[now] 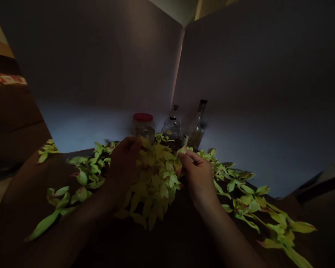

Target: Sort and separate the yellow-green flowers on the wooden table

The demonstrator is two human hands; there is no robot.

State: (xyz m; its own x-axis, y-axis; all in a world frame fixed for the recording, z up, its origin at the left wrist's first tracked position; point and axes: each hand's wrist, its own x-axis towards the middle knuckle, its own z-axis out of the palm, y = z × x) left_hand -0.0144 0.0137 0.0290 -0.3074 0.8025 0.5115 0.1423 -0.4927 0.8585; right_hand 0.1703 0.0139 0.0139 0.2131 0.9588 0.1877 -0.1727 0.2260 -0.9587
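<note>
A thick bunch of yellow-green flowers (156, 175) with pointed petals hangs in the middle, between my two hands. My left hand (124, 158) is in deep shadow at the bunch's upper left, its fingers closed at a petal there. On the other side, my right hand (198, 173) pinches a pale petal with a pinkish edge between thumb and fingers. Where the stems run inside the bunch is hidden.
Behind the flowers stand a red-lidded jar (143, 126), a rounded glass bottle (171, 125) and a tall tilted-looking bottle (198, 130). More flowers spread left (83, 173) and right (251, 203) across the dark round table (19, 208). Grey panels (108, 67) meet in a corner behind.
</note>
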